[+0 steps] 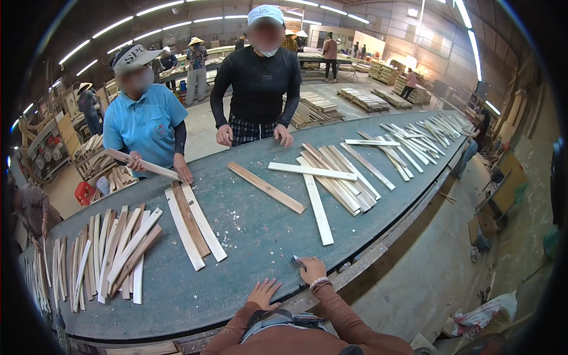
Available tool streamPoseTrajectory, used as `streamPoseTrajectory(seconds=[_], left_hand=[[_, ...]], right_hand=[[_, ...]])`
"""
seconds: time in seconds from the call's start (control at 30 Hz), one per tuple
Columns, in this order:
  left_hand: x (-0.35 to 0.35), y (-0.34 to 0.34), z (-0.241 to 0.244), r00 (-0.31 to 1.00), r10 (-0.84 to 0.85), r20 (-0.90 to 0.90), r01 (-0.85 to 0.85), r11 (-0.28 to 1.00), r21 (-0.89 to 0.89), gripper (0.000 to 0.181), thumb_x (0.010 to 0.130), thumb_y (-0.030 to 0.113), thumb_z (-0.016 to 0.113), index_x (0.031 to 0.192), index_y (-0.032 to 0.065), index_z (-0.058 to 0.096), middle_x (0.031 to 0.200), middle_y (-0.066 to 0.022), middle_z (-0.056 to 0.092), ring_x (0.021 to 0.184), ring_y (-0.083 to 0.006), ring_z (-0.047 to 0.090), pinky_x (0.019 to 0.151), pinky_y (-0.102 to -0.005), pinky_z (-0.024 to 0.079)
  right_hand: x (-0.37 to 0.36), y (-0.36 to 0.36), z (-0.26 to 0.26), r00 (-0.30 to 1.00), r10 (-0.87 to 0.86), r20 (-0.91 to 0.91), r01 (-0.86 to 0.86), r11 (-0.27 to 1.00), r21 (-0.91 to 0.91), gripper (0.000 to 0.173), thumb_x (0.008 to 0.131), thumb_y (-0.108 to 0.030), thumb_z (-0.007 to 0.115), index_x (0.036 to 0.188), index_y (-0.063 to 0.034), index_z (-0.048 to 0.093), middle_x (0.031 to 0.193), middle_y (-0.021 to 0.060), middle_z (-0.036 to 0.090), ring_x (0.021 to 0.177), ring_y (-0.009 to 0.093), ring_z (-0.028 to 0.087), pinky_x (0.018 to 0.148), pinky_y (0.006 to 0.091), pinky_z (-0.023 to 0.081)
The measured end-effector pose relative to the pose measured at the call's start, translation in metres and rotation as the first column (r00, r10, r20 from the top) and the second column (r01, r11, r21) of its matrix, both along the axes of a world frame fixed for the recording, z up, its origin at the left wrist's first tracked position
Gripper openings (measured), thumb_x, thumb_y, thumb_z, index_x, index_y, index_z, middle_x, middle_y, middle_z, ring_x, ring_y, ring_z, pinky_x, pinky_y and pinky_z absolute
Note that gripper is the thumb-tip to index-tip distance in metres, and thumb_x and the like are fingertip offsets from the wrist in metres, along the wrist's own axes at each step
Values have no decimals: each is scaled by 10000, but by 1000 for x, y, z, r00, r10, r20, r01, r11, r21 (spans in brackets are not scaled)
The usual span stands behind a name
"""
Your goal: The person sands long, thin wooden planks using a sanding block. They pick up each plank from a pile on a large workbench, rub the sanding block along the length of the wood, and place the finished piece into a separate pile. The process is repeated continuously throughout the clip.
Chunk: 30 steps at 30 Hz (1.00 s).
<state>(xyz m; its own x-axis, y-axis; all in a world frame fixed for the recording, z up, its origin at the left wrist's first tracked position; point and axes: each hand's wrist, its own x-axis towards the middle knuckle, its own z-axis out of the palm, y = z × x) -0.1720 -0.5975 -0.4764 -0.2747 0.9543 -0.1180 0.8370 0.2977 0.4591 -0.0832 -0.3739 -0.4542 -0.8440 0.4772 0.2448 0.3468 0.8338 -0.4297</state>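
My left hand (264, 293) lies flat on the green table surface (248, 275) near its edge, fingers spread, holding nothing. To its right, my right hand (313, 270), with a beaded bracelet on the wrist, is closed on a small light-coloured tool (299, 261), too small to tell its kind. Ahead of that hand a pale wooden strip (318, 211) points towards me, beside a fanned pile of wooden strips (339, 182). A brown wooden strip (266, 187) lies alone further left, and several strips (191, 219) rest side by side beyond it.
Across the table a person in blue (144, 115) holds a wooden strip (144, 165); a person in black (262, 88) stands beside. Piled strips (117, 253) cover the table's left end, and more strips (417, 142) stretch to the far right. Wood chips are scattered mid-table.
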Motion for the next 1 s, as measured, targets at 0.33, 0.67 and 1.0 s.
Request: streamPoseTrajectory(seconds=[0.33,0.67,1.0], left_hand=[[-4,-10,4,1000,-24,2,24,998,-56,796,780,663,416,1416,254,167,1464,-75,188,1351,-306,154,1068,-531,99],[-2,-18,0,999,-10,-33,7,994,-105,817,787,694,352,1425,234,131,1475,-41,167,1362,-275,124,1075,-522,78],[-14,-47,-8,931,322,173,-310,946,-93,764,808,646,386,1411,210,214,1469,-56,185,1363,-275,110,1083,-487,59]], right_hand=[[-2,-8,0,997,-74,-32,75,997,31,307,688,-129,563,980,-161,652,976,10,642,929,229,553,822,386,398],[-3,-5,-4,997,-76,-22,77,995,61,292,684,-130,566,965,-155,641,987,15,636,940,230,550,818,381,408],[-14,-12,-5,977,-198,75,201,979,-32,282,689,-129,567,961,-144,641,978,32,636,940,256,538,815,409,394]])
